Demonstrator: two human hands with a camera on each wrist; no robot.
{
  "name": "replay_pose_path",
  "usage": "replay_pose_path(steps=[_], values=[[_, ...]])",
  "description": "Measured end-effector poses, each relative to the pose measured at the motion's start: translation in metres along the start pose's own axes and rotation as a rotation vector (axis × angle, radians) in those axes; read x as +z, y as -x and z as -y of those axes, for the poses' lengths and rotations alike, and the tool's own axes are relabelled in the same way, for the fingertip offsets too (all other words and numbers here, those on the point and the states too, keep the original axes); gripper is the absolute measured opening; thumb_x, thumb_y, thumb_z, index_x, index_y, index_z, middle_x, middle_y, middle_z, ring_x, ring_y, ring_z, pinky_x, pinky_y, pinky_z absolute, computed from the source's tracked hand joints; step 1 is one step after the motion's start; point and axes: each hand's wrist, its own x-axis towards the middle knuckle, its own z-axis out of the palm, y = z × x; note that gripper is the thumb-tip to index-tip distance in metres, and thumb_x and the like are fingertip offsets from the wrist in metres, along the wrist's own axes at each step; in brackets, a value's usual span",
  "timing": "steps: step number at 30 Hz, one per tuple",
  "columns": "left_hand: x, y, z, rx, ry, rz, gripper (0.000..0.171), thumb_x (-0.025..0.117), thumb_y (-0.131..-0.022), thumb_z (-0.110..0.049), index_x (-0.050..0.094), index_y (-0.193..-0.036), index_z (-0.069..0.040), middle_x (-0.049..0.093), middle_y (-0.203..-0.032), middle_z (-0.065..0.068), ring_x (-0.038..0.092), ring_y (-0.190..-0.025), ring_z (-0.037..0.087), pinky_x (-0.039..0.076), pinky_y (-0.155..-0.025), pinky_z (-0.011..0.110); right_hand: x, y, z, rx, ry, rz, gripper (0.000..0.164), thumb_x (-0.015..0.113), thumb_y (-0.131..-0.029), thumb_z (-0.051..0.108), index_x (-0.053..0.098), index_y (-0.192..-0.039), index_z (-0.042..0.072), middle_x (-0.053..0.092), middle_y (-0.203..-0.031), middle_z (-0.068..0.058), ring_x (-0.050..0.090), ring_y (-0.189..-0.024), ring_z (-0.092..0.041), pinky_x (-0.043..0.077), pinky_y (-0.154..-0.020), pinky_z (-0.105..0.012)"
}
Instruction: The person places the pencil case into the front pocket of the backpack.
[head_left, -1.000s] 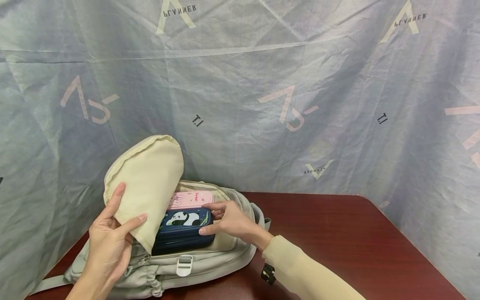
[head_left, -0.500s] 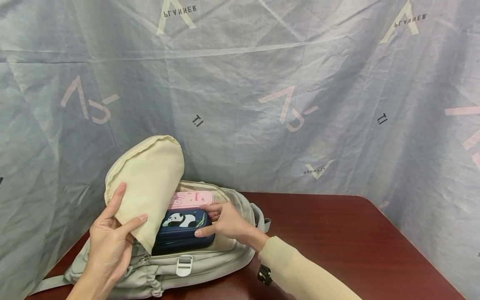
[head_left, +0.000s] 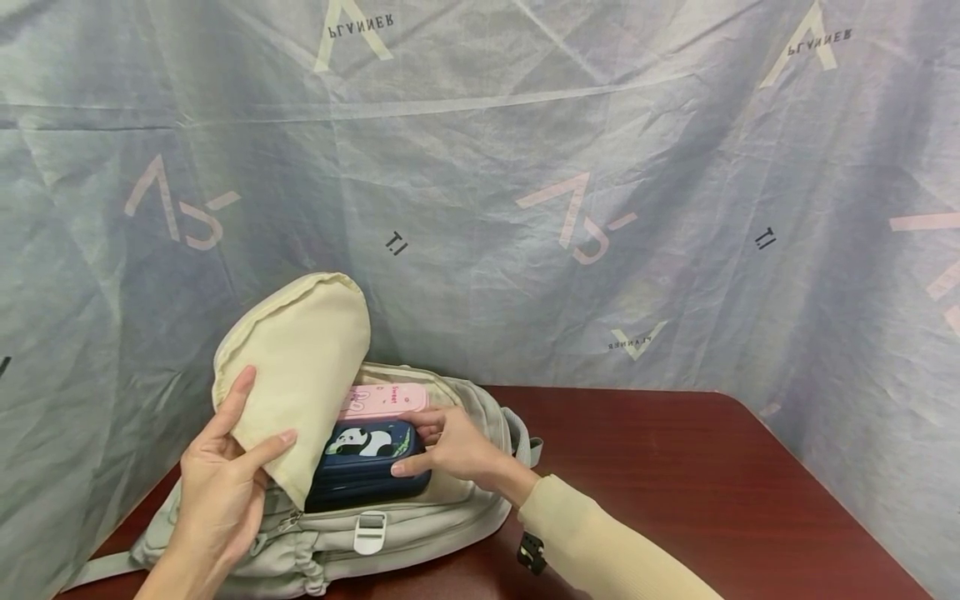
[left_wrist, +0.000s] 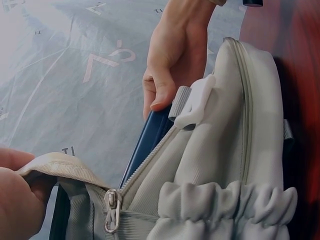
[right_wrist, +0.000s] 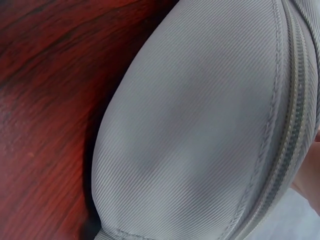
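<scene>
A pale grey-green backpack (head_left: 420, 533) lies on the table with its front pocket unzipped. My left hand (head_left: 225, 467) pinches the edge of the cream-lined flap (head_left: 307, 375) and holds it raised. Inside the pocket is a dark blue case with a panda picture (head_left: 367, 442), its left end hidden behind the flap. My right hand (head_left: 457, 446) grips the case's right end, thumb at the near side and fingers at the far side. A pink case with a bunny print (head_left: 390, 400) lies just behind it. In the left wrist view, the zipper pull (left_wrist: 113, 205) hangs at the pocket's corner.
The dark red wooden table (head_left: 637, 483) extends to the right of the backpack. A printed grey cloth (head_left: 480, 167) hangs behind and on both sides. A white buckle (head_left: 370, 533) sits on the backpack's near side, and a strap (head_left: 105, 568) trails left.
My right hand has shifted slightly left with the blue case's upper part moving a little with it. The left hand and flap have stayed nearly still.
</scene>
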Motion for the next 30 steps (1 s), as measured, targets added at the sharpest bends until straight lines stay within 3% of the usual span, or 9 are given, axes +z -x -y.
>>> replay_pose_path(steps=[3,7,11,13,15,18,22,26,30], values=[[0.002,0.000,0.000,-0.002,-0.038,-0.008,0.091,0.053,-0.090,0.034,0.041,-0.163,-0.019,0.011,-0.176,-0.003,0.057,-0.131,0.007,0.063,-0.082,0.025,-0.002,0.003,-0.001,-0.013,0.008,0.000,0.070,0.091,-0.075,-0.006,0.066,-0.140,-0.003,0.076,-0.103,-0.002,0.065,-0.092,-0.012,0.057,-0.088,-0.025],[0.006,-0.001,0.000,-0.011,-0.107,-0.020,0.090,0.055,-0.090,0.033,0.042,-0.163,-0.018,0.009,-0.176,-0.001,0.048,-0.140,0.008,0.062,-0.084,0.023,-0.008,0.010,0.000,-0.030,0.061,-0.024,0.067,0.092,-0.076,-0.002,0.067,-0.139,-0.002,0.068,-0.095,0.000,0.054,-0.086,-0.014,0.049,-0.078,-0.021],[0.012,0.000,0.001,0.006,-0.183,-0.029,0.088,0.059,-0.087,0.033,0.045,-0.161,-0.014,0.020,-0.174,0.000,0.033,-0.151,0.013,0.059,-0.090,0.022,-0.018,0.021,0.003,-0.052,0.148,-0.062,0.067,0.094,-0.077,0.007,0.069,-0.139,0.001,0.067,-0.115,-0.007,0.055,-0.095,-0.019,0.049,-0.080,-0.025],[0.016,0.001,0.002,0.027,-0.228,-0.034,0.086,0.060,-0.086,0.033,0.047,-0.159,-0.011,0.029,-0.172,0.000,0.037,-0.149,0.012,0.059,-0.091,0.021,-0.025,0.028,0.004,-0.062,0.181,-0.069,0.067,0.094,-0.078,0.011,0.069,-0.140,0.003,0.064,-0.119,-0.010,0.057,-0.098,-0.022,0.050,-0.083,-0.030],[0.020,0.003,0.002,0.049,-0.283,-0.025,0.084,0.061,-0.086,0.032,0.048,-0.159,-0.009,0.036,-0.168,0.000,0.048,-0.141,0.010,0.059,-0.091,0.021,-0.032,0.034,0.005,-0.066,0.209,-0.077,0.066,0.094,-0.079,0.015,0.070,-0.140,0.005,0.063,-0.120,-0.009,0.059,-0.102,-0.024,0.052,-0.087,-0.032],[0.026,0.007,0.003,0.081,-0.365,0.003,0.080,0.062,-0.087,0.030,0.050,-0.157,-0.008,0.045,-0.163,-0.001,0.061,-0.126,0.005,0.058,-0.091,0.021,-0.043,0.043,0.004,-0.063,0.223,-0.090,0.063,0.094,-0.080,0.017,0.071,-0.139,0.007,0.061,-0.112,-0.008,0.061,-0.099,-0.026,0.055,-0.086,-0.033],[0.035,0.014,0.008,0.195,-0.626,0.095,0.078,0.064,-0.086,0.029,0.055,-0.154,-0.007,0.050,-0.159,0.002,0.059,-0.127,0.004,0.054,-0.094,0.016,-0.058,0.057,0.001,-0.093,0.256,-0.084,0.061,0.093,-0.082,0.017,0.071,-0.138,0.007,0.060,-0.111,-0.011,0.063,-0.096,-0.029,0.059,-0.087,-0.036],[0.043,0.024,0.017,0.400,-0.965,0.264,0.086,0.066,-0.079,0.031,0.059,-0.152,-0.014,0.048,-0.159,0.012,0.054,-0.136,0.023,0.048,-0.101,0.018,-0.071,0.073,0.000,-0.158,0.293,-0.052,0.060,0.092,-0.084,0.020,0.071,-0.139,0.009,0.061,-0.114,-0.008,0.062,-0.099,-0.031,0.060,-0.091,-0.043],[0.047,0.037,0.031,0.635,-1.259,0.486,0.090,0.069,-0.073,0.024,0.062,-0.151,-0.022,0.052,-0.156,0.013,0.060,-0.129,0.039,0.056,-0.100,0.040,-0.081,0.089,-0.002,-0.214,0.322,-0.066,0.055,0.089,-0.087,0.023,0.071,-0.138,0.012,0.062,-0.116,-0.003,0.060,-0.099,-0.030,0.060,-0.085,-0.037]])
